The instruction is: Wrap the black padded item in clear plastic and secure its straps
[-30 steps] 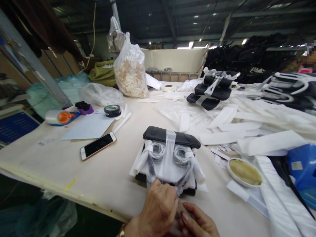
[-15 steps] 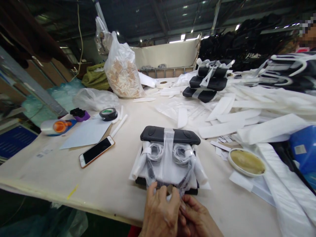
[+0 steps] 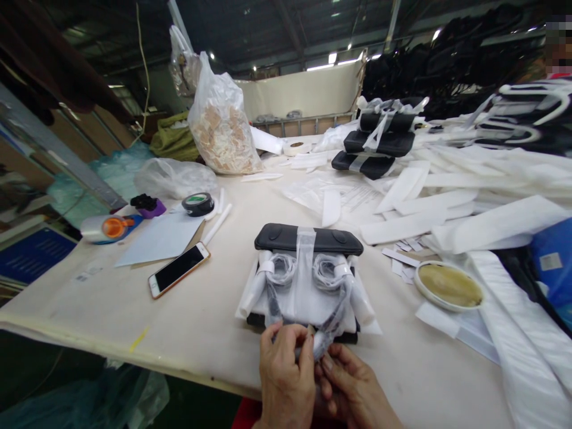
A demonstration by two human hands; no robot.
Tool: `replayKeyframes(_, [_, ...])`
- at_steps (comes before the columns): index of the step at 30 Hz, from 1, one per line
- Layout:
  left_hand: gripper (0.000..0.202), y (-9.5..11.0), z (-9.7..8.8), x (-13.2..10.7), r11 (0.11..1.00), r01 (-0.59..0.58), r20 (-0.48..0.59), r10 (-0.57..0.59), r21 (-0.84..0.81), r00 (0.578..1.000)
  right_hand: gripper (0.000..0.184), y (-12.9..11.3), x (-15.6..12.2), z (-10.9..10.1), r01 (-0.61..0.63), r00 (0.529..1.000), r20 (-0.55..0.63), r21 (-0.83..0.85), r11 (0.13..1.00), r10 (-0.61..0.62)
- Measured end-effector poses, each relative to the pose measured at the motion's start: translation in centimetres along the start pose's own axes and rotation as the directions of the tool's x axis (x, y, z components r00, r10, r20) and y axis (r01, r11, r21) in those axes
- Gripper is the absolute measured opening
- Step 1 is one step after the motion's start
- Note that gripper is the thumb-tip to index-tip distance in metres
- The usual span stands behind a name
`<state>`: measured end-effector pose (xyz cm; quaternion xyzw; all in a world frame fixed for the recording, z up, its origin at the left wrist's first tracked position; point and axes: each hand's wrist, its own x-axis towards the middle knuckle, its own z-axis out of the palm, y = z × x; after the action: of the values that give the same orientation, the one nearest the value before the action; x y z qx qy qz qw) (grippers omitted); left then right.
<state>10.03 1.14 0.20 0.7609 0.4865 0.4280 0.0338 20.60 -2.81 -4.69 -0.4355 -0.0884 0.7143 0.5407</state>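
A black bag-like article [image 3: 308, 238] lies on the table in front of me, with a clear plastic strip down its middle and white foam sheet below. Two coiled straps [image 3: 282, 271] in clear film sit on the foam, side by side. From them a film-wrapped strap [image 3: 333, 325] loops toward me. My left hand [image 3: 286, 369] is closed around the near end of this loop, thumb and index finger together. Close beside it, my right hand [image 3: 351, 381] has its fingers pinched at the loop's end; what exactly lies between them is hidden.
A phone [image 3: 179, 271], a sheet of paper [image 3: 161, 238] and a black tape roll [image 3: 198, 204] lie to the left. White foam strips [image 3: 406, 223] and a round dish [image 3: 449, 286] are on the right. Farther back stand wrapped black articles [image 3: 379, 143] and a full plastic bag [image 3: 226, 131].
My left hand has shifted slightly left and turned, so more of the wrapped strap's end shows between my hands. My right hand stays pinched beside it. The view has moved a little.
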Motion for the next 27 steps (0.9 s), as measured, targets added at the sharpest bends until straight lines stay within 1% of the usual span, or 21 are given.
replayKeyframes(2, [0.014, -0.1, 0.3, -0.2, 0.996, 0.090, -0.008, -0.090, -0.002, 0.996, 0.055, -0.3, -0.4, 0.3, 0.022, 1.000, -0.017, 0.000, 1.000, -0.022])
replayKeyframes(4, [0.008, -0.2, 0.4, -0.4, 0.983, 0.183, 0.017, -0.183, -0.009, 0.983, 0.052, -0.6, -0.9, 0.6, 0.037, 0.999, -0.027, 0.003, 0.999, -0.037])
replayKeyframes(6, [0.003, -0.3, 0.3, -0.4, 0.973, 0.228, 0.042, -0.227, -0.022, 0.973, 0.048, -0.7, -1.2, 0.9, 0.057, 0.998, -0.040, -0.005, 0.998, -0.057])
replayKeyframes(8, [0.005, -0.3, 0.1, -0.2, 0.971, 0.237, 0.056, -0.235, -0.039, 0.971, 0.047, -0.7, -1.4, 1.0, 0.064, 0.997, -0.042, -0.030, 0.998, -0.065])
replayKeyframes(12, [0.007, -0.1, -0.2, 0.1, 0.973, 0.227, 0.041, -0.225, -0.043, 0.973, 0.050, -0.6, -1.4, 1.1, 0.062, 0.996, -0.060, -0.064, 0.996, -0.066])
replayKeyframes(14, [0.008, 0.0, -0.2, 0.1, 0.978, 0.205, 0.038, -0.204, -0.030, 0.978, 0.051, -0.5, -1.3, 1.2, 0.049, 0.996, -0.067, -0.064, 0.997, -0.053])
replayKeyframes(16, [0.010, -0.1, -0.3, 0.2, 0.983, 0.183, 0.051, -0.182, -0.014, 0.982, 0.051, -0.4, -1.2, 1.2, 0.065, 0.995, -0.076, -0.062, 0.996, -0.069])
replayKeyframes(18, [0.012, -0.1, -0.4, 0.5, 0.986, 0.166, 0.108, -0.164, -0.005, 0.981, 0.049, -0.1, -1.0, 1.4, 0.118, 0.988, -0.091, -0.059, 0.991, -0.123])
replayKeyframes(20, [0.013, 0.1, -0.6, 0.9, 0.989, 0.149, 0.192, -0.146, -0.003, 0.971, 0.047, 0.2, -0.8, 1.5, 0.172, 0.979, -0.102, -0.058, 0.983, -0.177])
replayKeyframes(22, [0.016, 0.3, -0.8, 1.3, 0.992, 0.127, 0.250, -0.122, -0.004, 0.961, 0.046, 0.5, -0.6, 1.7, 0.205, 0.971, -0.110, -0.066, 0.976, -0.211])
replayKeyframes(24, [0.019, 0.5, -0.8, 1.6, 0.994, 0.106, 0.248, -0.103, 0.004, 0.963, 0.046, 0.7, -0.5, 2.0, 0.237, 0.961, -0.127, -0.070, 0.969, -0.244])
replayKeyframes(27, [0.022, 0.6, -0.6, 1.8, 0.998, 0.064, 0.184, -0.068, 0.026, 0.981, 0.046, 0.6, -0.9, 2.4, 0.252, 0.955, -0.151, -0.043, 0.967, -0.255])
